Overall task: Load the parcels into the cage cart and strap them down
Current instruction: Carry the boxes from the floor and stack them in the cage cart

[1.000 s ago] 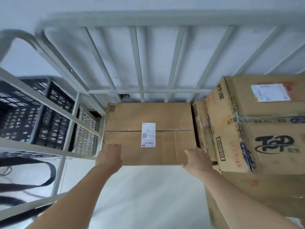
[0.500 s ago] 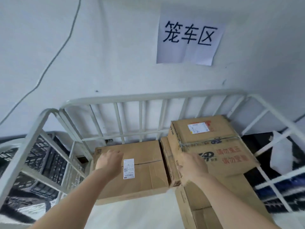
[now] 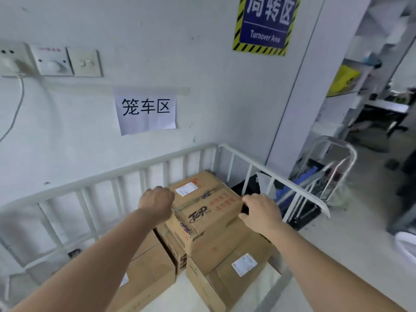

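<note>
Head view: taped, label-bearing top parcel (image 3: 203, 204) between clenched left hand (image 3: 155, 203) and slack right hand (image 3: 262, 213)

Both my arms reach forward. My left hand (image 3: 156, 202) is curled, knuckles up; my right hand (image 3: 261, 212) spreads loosely, palm down.

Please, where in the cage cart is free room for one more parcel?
Bare cart floor shows in front, between the low left box and the bottom right box. The low left box's top is free. The right is crowded: stacked boxes.
</note>
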Available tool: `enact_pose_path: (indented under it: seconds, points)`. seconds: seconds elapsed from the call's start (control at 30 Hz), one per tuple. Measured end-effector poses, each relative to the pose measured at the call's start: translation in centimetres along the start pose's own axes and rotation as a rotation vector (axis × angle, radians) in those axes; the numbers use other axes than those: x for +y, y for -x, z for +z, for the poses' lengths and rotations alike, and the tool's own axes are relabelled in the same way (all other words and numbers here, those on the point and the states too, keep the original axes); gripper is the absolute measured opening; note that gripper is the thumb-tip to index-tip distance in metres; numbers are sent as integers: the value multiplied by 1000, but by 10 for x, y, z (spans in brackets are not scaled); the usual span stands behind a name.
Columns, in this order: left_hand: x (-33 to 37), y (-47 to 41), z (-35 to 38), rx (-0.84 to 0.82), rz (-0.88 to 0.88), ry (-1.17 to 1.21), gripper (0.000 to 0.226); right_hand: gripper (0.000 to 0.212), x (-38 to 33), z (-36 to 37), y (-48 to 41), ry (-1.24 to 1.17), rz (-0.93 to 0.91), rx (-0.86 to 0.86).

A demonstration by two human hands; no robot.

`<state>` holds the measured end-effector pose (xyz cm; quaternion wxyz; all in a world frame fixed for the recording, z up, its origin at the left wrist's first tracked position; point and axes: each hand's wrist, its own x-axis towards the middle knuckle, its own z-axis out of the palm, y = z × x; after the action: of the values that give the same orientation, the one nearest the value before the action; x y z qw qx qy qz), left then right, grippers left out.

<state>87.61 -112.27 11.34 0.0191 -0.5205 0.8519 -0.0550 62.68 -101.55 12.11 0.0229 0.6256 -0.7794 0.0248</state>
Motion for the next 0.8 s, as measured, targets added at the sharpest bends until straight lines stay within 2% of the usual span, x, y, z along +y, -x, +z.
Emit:
enact_pose_path:
  seconds: [0.13,0.4,0.8]
  points:
    - [64,4,-40,105,141,-11,24,38,51,-36,58,65,137,47]
    - [223,43,-95,139,408,35,38,42,162,-92,211,171,418,72]
    - [469,188,-138,214,854,70,25,49,289,-123,484,221,876,31]
